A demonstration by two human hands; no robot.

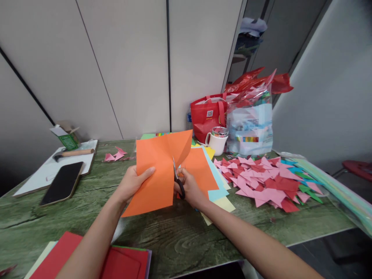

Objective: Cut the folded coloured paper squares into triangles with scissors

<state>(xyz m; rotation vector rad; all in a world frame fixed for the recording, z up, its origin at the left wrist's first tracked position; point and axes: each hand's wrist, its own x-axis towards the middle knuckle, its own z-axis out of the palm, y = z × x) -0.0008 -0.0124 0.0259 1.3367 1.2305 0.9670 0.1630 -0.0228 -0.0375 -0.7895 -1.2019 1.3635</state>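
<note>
My left hand (134, 181) grips a sheet of orange paper (157, 186) by its left side, thumb lying across the front. In my right hand (188, 188) is a pair of scissors with black handles (181, 188). Their blades sit in a cut running up from the sheet's lower edge, and the paper's right part bends away above them. Behind my right hand, more orange paper (203, 170) lies on a stack of light blue and pale yellow sheets (222, 203).
Pink and red folded paper pieces (261, 178) pile up at the right. Behind stand a white mug (217, 143), a red bag (203, 120) and a plastic bag (250, 124). At left lie a phone (62, 183) and a hammer (74, 153); red paper (124, 263) is near the front edge.
</note>
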